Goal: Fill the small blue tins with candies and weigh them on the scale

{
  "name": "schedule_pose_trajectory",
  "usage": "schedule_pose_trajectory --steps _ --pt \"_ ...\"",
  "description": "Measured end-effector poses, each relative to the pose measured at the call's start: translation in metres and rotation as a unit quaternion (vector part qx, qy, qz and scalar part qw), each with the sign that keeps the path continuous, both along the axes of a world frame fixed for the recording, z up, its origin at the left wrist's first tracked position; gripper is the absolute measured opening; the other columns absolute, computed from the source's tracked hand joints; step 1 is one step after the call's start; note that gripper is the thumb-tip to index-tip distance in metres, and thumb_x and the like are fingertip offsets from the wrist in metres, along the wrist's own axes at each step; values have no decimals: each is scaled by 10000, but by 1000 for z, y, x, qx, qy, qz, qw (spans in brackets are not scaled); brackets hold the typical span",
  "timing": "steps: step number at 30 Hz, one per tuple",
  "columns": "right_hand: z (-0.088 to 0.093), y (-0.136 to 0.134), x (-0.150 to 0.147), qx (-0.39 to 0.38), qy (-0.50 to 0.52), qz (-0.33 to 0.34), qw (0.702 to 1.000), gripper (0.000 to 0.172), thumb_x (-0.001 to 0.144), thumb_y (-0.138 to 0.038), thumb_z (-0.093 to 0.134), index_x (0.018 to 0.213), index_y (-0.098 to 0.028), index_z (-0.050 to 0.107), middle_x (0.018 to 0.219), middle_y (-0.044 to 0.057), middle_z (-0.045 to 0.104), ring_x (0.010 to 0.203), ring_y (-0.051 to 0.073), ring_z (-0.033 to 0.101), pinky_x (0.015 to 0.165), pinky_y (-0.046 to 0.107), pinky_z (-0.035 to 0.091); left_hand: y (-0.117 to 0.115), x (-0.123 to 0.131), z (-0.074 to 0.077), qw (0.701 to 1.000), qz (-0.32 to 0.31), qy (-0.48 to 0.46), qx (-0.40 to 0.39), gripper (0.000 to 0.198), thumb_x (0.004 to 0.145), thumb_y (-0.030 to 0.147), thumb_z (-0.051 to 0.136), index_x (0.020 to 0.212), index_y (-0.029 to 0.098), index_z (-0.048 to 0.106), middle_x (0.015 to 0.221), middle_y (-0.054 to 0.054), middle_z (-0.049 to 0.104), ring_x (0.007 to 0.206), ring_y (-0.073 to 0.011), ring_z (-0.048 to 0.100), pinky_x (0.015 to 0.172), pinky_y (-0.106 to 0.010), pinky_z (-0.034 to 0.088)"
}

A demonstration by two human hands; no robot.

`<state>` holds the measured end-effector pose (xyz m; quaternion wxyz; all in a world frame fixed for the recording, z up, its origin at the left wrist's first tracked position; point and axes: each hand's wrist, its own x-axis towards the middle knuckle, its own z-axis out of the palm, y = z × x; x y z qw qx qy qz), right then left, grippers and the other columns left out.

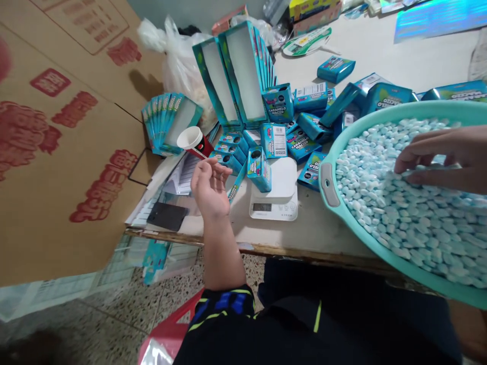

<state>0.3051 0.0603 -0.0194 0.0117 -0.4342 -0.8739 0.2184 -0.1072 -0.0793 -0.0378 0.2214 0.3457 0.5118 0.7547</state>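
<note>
My left hand (211,187) is raised palm up above the table's front part, its fingers loosely bent and apart, with nothing in it. Just right of it, a blue candy box (259,169) stands upright on a white kitchen scale (281,195); the digits on its display are too small to read. At the right, my right hand (451,157) reaches into a turquoise basin (375,248) full of pale blue-white candies (426,228). Its fingers and thumb curl together on some candies, with the tips partly sunk among them.
Several filled-looking blue boxes (302,142) lie piled behind the scale. Flat open cartons (243,71) stand behind them. A paper cup (190,138), a dark flat object (167,216) and a large cardboard box (68,126) are on the left. A hand fan (306,43) lies at the back.
</note>
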Motion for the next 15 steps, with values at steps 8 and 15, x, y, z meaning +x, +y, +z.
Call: schedule_pose_trajectory --steps 8,15 --pt "-15 3 15 -36 19 2 999 437 756 -856 535 838 -462 705 994 83 746 812 295 684 730 517 533 -8 7 6 1000 5 18 6 287 840 487 776 876 213 697 679 8 636 656 -127 657 698 -267 568" --pt "-25 11 20 -55 29 -28 998 449 695 -893 540 804 -483 684 905 108 738 720 300 662 653 507 506 -12 8 4 998 -3 58 16 253 867 469 776 877 222 723 688 3 641 665 -125 651 696 -256 562"
